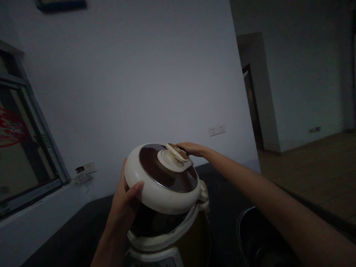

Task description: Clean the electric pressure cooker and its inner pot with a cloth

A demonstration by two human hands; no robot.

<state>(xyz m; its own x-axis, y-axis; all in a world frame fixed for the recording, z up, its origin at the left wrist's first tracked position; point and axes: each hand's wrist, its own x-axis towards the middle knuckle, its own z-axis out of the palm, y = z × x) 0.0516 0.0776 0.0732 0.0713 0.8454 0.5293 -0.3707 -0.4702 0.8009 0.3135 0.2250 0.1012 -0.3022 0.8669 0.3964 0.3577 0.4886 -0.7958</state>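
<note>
An electric pressure cooker (164, 241) stands in front of me, its white-rimmed lid (161, 198) tilted up with a dark gap beneath the near left side. The lid has a brown glossy top and a cream and brown handle (177, 152) in its middle. My left hand (125, 196) is closed on the lid's left edge, thumb on the white rim and the other fingers mostly hidden behind it. Reaching over from the right, my right hand (192, 148) is closed at the far side of the handle. Its fingertips are partly hidden there, next to a small dark part.
Right of the cooker, a dark pot (241, 226) with a thin light rim stands on the black tabletop (94, 218), partly under my right forearm. Wall sockets (217, 130) are behind. A window (27, 141) is at left; a doorway (251, 107) and tiled floor (311, 174) are at right.
</note>
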